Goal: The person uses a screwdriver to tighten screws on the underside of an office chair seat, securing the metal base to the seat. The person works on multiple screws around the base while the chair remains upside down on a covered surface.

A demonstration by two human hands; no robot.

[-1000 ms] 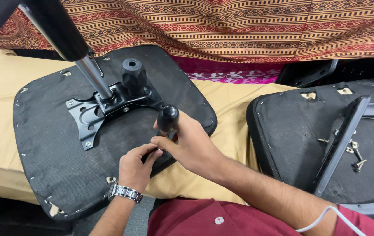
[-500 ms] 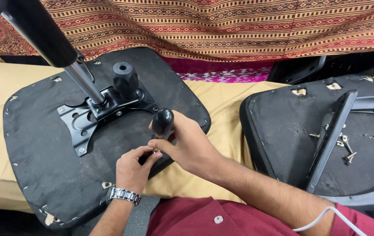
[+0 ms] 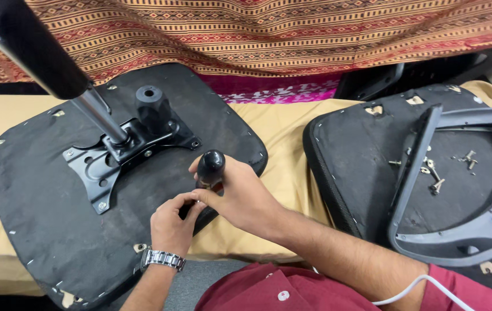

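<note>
- Two bare hands meet at the front edge of an upturned black seat pan (image 3: 44, 230), which lies underside up on a surface draped in tan cloth (image 3: 283, 144).
- The right hand (image 3: 240, 193) has its grip clenched around a screwdriver (image 3: 210, 167) with a rounded black handle.
- The screwdriver stands close to upright, its long axis running top to bottom with a slight lean; the handle end points up toward the camera, the working end points down at the seat pan.
- The tip is hidden behind the fingers, so what it engages cannot be told.
- The left hand (image 3: 172, 222), with a metal wristwatch (image 3: 163, 260) on its wrist, pinches the lower shaft just below the right hand; that grip is closed on the shaft and rests against the seat pan.
- A black metal mounting plate (image 3: 105, 167) is fixed to the middle of the seat pan, well beyond the hands, with a chrome gas cylinder (image 3: 99, 118) rising from it toward the upper left.
- A second seat cushion (image 3: 355, 144) lies to the right, apart from the hands, carrying a grey plastic frame (image 3: 459, 242) and several loose screws (image 3: 433, 175).
- A striped patterned cloth (image 3: 292, 31) hangs across the back.
</note>
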